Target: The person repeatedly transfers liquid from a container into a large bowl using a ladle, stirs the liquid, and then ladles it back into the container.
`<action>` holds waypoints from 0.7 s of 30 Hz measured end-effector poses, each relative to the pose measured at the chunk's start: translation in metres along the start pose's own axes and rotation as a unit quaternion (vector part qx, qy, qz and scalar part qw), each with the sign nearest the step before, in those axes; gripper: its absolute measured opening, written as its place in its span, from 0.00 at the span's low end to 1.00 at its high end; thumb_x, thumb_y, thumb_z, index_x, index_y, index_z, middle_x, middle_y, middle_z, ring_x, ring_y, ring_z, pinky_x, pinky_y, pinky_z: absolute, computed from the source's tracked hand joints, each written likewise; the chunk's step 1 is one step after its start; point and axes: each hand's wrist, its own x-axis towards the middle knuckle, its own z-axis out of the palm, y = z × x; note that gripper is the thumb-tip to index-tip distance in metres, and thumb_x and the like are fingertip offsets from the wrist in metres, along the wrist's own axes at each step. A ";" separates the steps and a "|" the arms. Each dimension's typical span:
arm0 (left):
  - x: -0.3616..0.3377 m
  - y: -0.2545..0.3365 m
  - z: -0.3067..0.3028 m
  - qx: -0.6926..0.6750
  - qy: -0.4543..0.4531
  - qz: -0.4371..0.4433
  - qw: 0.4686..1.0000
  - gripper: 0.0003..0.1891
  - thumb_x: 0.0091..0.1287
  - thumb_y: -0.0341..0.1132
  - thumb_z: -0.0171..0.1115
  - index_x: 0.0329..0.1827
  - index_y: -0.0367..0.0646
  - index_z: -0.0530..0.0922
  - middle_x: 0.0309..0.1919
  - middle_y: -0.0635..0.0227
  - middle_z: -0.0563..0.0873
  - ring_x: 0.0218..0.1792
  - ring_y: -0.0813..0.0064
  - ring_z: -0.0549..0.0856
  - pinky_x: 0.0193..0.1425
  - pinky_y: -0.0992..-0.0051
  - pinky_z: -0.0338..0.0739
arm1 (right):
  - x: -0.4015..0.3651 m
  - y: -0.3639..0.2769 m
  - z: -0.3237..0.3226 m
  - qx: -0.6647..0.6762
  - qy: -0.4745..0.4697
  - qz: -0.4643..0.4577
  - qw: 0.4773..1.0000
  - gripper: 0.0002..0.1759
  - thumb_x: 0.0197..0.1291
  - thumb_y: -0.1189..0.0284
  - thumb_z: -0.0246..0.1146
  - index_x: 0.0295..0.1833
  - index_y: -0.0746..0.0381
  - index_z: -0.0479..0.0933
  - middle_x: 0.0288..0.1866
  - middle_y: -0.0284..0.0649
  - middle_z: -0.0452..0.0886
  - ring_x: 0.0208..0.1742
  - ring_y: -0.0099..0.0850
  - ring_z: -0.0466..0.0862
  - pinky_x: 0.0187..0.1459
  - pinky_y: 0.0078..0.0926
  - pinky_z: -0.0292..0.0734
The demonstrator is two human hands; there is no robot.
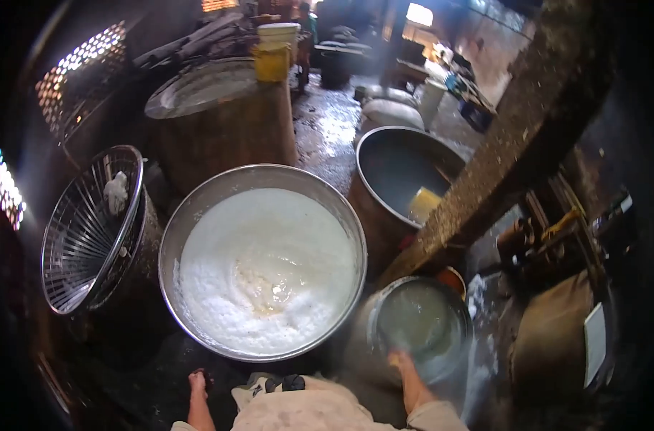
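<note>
Foam (291, 323) filled the wide pot (269, 178). The left hand (198, 379) hung beside it, the right hand (398, 358) at the bucket (371, 332); I couldn't tell either grip.

Between the bare left hand (199, 379) and the bare right hand (399, 358) is a cream shirt (305, 411), faintly blotched. Its right sleeve (436, 416) and left sleeve (182, 427) stop well short of the hands. Nearer the left hand, a pale lower garment (248, 392) bears dark, indistinct patches.
</note>
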 end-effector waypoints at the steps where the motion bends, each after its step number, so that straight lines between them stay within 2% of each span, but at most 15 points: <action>1: 0.008 -0.011 -0.008 -0.009 0.020 -0.005 1.000 0.10 0.54 0.28 0.42 0.35 0.41 0.73 0.21 0.65 0.75 0.17 0.72 0.75 0.18 0.74 0.74 | -0.020 -0.004 0.007 -0.055 0.020 -0.017 0.998 0.03 0.49 0.74 0.53 0.28 0.62 0.69 0.18 0.37 0.71 0.16 0.31 0.73 0.18 0.26 0.71; 2: 0.016 -0.023 -0.015 -0.018 0.039 -0.010 0.999 0.10 0.54 0.28 0.43 0.34 0.41 0.73 0.20 0.66 0.75 0.16 0.72 0.75 0.17 0.74 0.73 | -0.036 -0.007 0.010 -0.108 0.040 -0.034 0.993 0.02 0.48 0.75 0.54 0.28 0.62 0.68 0.17 0.36 0.69 0.15 0.30 0.72 0.17 0.26 0.70; 4: 0.017 -0.033 -0.023 -0.032 0.068 -0.048 0.996 0.10 0.55 0.28 0.42 0.34 0.40 0.74 0.17 0.65 0.74 0.15 0.72 0.75 0.15 0.74 0.70 | -0.057 -0.014 0.003 -0.061 0.013 -0.029 0.998 0.03 0.49 0.76 0.54 0.28 0.63 0.66 0.15 0.35 0.66 0.14 0.29 0.69 0.16 0.26 0.70; 7: 0.024 -0.056 -0.037 0.015 0.068 -0.065 0.995 0.11 0.56 0.31 0.42 0.35 0.40 0.74 0.18 0.64 0.75 0.15 0.71 0.75 0.17 0.72 0.70 | -0.090 -0.028 -0.005 -0.077 0.067 -0.025 0.994 0.06 0.48 0.77 0.55 0.28 0.63 0.64 0.13 0.34 0.63 0.13 0.29 0.68 0.16 0.27 0.70; 8: 0.023 -0.063 -0.038 0.018 0.116 -0.084 0.990 0.12 0.57 0.32 0.41 0.36 0.40 0.74 0.18 0.63 0.75 0.15 0.70 0.76 0.17 0.70 0.70 | -0.100 -0.032 -0.009 -0.072 0.070 -0.013 0.995 0.06 0.48 0.77 0.55 0.28 0.64 0.64 0.13 0.34 0.63 0.13 0.29 0.68 0.16 0.27 0.70; 9: 0.021 -0.068 -0.036 0.021 0.162 -0.105 0.981 0.13 0.58 0.33 0.41 0.38 0.40 0.74 0.18 0.63 0.76 0.15 0.69 0.76 0.17 0.69 0.70 | -0.120 -0.036 -0.001 -0.119 0.077 -0.015 0.990 0.05 0.49 0.78 0.54 0.28 0.64 0.63 0.13 0.35 0.63 0.13 0.29 0.67 0.15 0.27 0.69; 10: 0.024 -0.076 -0.035 0.010 0.161 -0.109 0.981 0.13 0.58 0.33 0.41 0.38 0.40 0.74 0.18 0.63 0.76 0.15 0.69 0.76 0.17 0.69 0.70 | -0.137 -0.041 0.007 -0.166 0.084 -0.018 0.982 0.05 0.50 0.79 0.52 0.29 0.64 0.62 0.14 0.36 0.63 0.14 0.28 0.66 0.14 0.28 0.68; 12: 0.027 -0.092 -0.037 -0.010 0.104 -0.139 0.985 0.12 0.59 0.36 0.41 0.38 0.42 0.72 0.18 0.64 0.75 0.15 0.71 0.75 0.17 0.69 0.69 | -0.146 -0.049 0.000 -0.170 0.117 -0.019 0.978 0.05 0.50 0.79 0.53 0.29 0.65 0.62 0.14 0.36 0.62 0.14 0.29 0.66 0.15 0.28 0.67; 13: 0.025 -0.092 -0.036 -0.018 0.105 -0.143 0.984 0.12 0.59 0.36 0.41 0.38 0.42 0.72 0.18 0.64 0.75 0.15 0.71 0.75 0.17 0.69 0.69 | -0.147 -0.052 -0.008 -0.178 0.116 -0.022 0.977 0.05 0.50 0.79 0.53 0.29 0.65 0.62 0.14 0.36 0.62 0.14 0.29 0.66 0.15 0.28 0.67; 15: 0.004 -0.064 -0.026 -0.028 0.039 -0.188 0.981 0.10 0.60 0.38 0.42 0.37 0.45 0.70 0.19 0.66 0.74 0.16 0.73 0.74 0.17 0.72 0.67 | -0.145 -0.065 -0.022 -0.206 0.058 0.044 0.976 0.04 0.49 0.80 0.52 0.29 0.66 0.62 0.16 0.37 0.63 0.15 0.28 0.67 0.17 0.28 0.67; 16: 0.012 -0.071 -0.026 -0.034 0.040 -0.189 0.980 0.10 0.60 0.38 0.42 0.37 0.45 0.70 0.19 0.66 0.74 0.16 0.73 0.74 0.17 0.72 0.67 | -0.143 -0.073 -0.019 -0.213 0.056 0.042 0.975 0.04 0.49 0.80 0.52 0.29 0.66 0.62 0.16 0.37 0.63 0.15 0.28 0.67 0.17 0.28 0.67; 18: 0.035 -0.085 -0.023 -0.063 -0.041 -0.165 0.983 0.08 0.61 0.40 0.43 0.33 0.48 0.69 0.18 0.69 0.72 0.15 0.75 0.72 0.15 0.74 0.65 | -0.154 -0.074 -0.010 -0.193 0.043 0.100 0.975 0.05 0.49 0.80 0.51 0.30 0.66 0.62 0.18 0.38 0.64 0.16 0.27 0.66 0.20 0.27 0.66; 19: 0.046 -0.085 -0.022 -0.079 -0.053 -0.153 0.984 0.07 0.61 0.39 0.44 0.33 0.49 0.69 0.18 0.70 0.72 0.15 0.75 0.71 0.14 0.75 0.64 | -0.169 -0.071 0.013 -0.201 0.040 0.091 0.974 0.04 0.49 0.81 0.50 0.31 0.67 0.62 0.20 0.39 0.65 0.16 0.26 0.66 0.20 0.27 0.66; 20: 0.054 -0.088 -0.022 -0.094 -0.064 -0.143 0.983 0.06 0.60 0.39 0.45 0.33 0.50 0.69 0.17 0.70 0.71 0.14 0.75 0.71 0.13 0.76 0.62 | -0.177 -0.073 0.031 -0.183 0.003 0.130 0.974 0.04 0.50 0.81 0.50 0.32 0.67 0.62 0.21 0.40 0.66 0.17 0.27 0.67 0.20 0.28 0.67; 21: 0.057 -0.085 -0.021 -0.099 -0.056 -0.128 0.985 0.05 0.60 0.38 0.45 0.33 0.50 0.69 0.17 0.71 0.71 0.14 0.76 0.70 0.13 0.77 0.62 | -0.177 -0.066 0.047 -0.210 0.001 0.105 0.972 0.03 0.50 0.81 0.50 0.32 0.67 0.63 0.20 0.39 0.66 0.16 0.27 0.67 0.19 0.27 0.68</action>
